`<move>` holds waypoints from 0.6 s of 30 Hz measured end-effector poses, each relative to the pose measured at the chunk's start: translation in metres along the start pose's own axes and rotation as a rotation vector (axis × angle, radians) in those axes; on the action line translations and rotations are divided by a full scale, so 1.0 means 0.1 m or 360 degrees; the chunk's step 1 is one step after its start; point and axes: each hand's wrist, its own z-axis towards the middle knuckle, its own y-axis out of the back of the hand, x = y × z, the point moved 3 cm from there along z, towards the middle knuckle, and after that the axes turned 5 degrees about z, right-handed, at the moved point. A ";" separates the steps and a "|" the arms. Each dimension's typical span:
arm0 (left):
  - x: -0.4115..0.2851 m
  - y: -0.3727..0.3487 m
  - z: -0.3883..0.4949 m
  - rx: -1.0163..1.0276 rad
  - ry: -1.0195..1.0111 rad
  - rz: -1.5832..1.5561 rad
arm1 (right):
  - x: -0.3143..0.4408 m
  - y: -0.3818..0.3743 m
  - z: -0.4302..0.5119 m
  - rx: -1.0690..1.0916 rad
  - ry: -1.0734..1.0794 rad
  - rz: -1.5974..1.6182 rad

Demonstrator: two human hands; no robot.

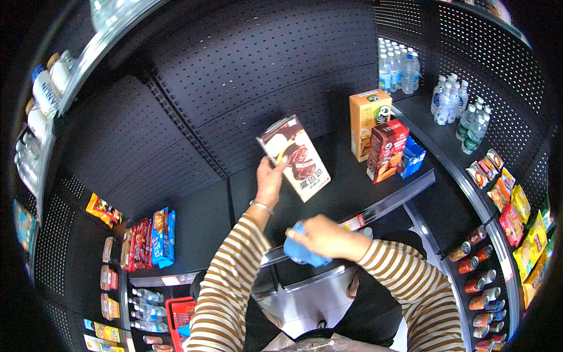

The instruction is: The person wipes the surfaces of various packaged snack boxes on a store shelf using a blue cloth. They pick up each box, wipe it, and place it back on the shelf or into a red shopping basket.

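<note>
In my left hand [269, 179] is a tall white-and-brown snack carton [303, 160], tilted above the black shelf [334, 189]; its front shows chocolate-covered cakes and printed writing. My fingers grip its left edge. Lower and to the right, my right hand [323, 235] is closed around a bunched light-blue cloth [303, 251], over the shelf's front rail. That hand is slightly blurred. Right of the carton stand an orange biscuit box [363, 123], a dark red box [387, 152] and a blue pack [412, 157].
Red and blue snack packs [162, 237] stand at the shelf's left end. A clear price rail [396, 193] runs along the front edge. Water bottles [448, 99] and drink cans [475, 284] occupy the side shelves on the right. A red basket [176, 314] sits low on the left.
</note>
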 end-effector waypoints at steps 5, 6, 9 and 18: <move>0.06 1.04 -0.57 -0.0006 0.0587 -0.0369 | -0.09 0.66 0.11 -0.0673 -0.0056 0.0564; 0.07 1.12 -0.67 0.0114 0.0575 -0.0449 | -0.29 0.73 0.20 -0.0893 -0.0014 0.0983; -0.04 1.24 -1.02 0.0185 0.0758 -0.0750 | -0.20 0.71 0.38 -0.1382 0.0140 0.1836; -0.10 1.00 -1.39 0.0002 0.0150 -0.0267 | -0.28 -0.39 1.11 -0.0957 0.0086 0.0848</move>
